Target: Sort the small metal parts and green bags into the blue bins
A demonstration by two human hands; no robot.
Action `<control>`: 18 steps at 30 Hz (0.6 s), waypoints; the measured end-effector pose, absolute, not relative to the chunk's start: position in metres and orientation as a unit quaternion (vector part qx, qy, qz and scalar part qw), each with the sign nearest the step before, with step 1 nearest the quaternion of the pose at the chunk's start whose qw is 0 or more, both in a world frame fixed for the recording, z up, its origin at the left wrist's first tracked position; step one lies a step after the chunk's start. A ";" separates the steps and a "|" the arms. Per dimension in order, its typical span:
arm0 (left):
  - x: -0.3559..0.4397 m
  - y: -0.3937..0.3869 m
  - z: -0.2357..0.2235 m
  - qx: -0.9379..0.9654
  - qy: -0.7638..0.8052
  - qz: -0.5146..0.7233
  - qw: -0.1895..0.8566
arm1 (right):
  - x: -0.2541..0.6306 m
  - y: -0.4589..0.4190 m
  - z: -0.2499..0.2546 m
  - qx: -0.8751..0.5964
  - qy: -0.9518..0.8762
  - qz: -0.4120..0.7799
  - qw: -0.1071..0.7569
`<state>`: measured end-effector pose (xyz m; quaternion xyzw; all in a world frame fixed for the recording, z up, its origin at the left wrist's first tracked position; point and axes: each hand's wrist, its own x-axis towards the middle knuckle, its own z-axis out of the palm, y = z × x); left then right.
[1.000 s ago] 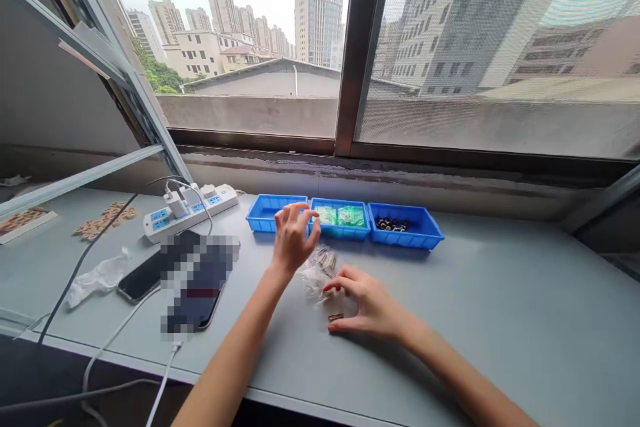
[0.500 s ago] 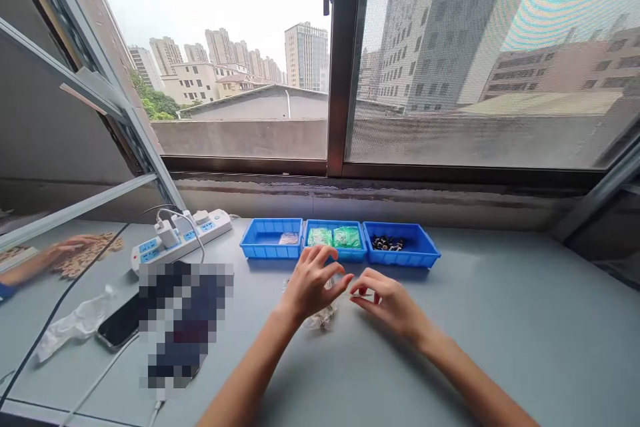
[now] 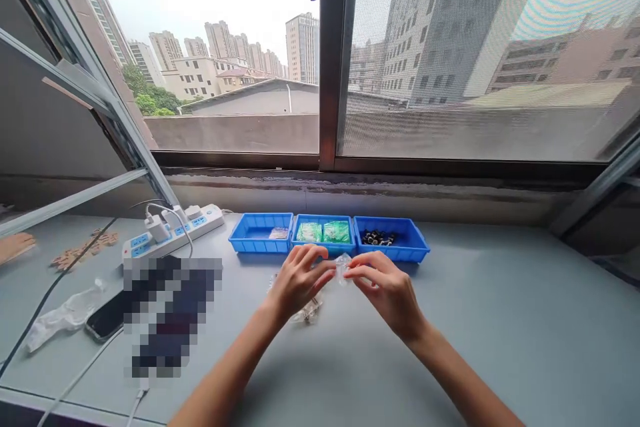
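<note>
Grey tabletop runs beneath the window; leftmost on my feed I see tan pieces, then a white power strip. Next comes the left blue bin, and nearer me the left hand, partly covering clear packets. Behind it, the middle bin holds green packets. Crumpled clear plastic sits between both sets of fingertips: pinched by my right hand, while I can't tell whether the left grips. Rightmost, dark parts fill some of the right bin.
</note>
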<state>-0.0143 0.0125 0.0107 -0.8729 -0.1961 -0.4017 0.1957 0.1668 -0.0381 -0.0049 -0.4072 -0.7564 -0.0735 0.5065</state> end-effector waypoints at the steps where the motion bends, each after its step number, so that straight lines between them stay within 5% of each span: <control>1: -0.014 0.012 0.012 -0.868 -0.193 -0.409 0.206 | 0.167 -0.039 -0.002 -0.405 -0.748 -0.096 0.517; 11: -0.018 0.005 0.022 -0.822 -0.170 -0.476 0.262 | 0.168 -0.047 0.010 -0.366 -0.698 -0.165 0.593; 18: -0.014 0.000 0.013 -0.831 -0.170 -0.474 0.237 | 0.174 -0.045 0.008 -0.434 -0.688 -0.131 0.567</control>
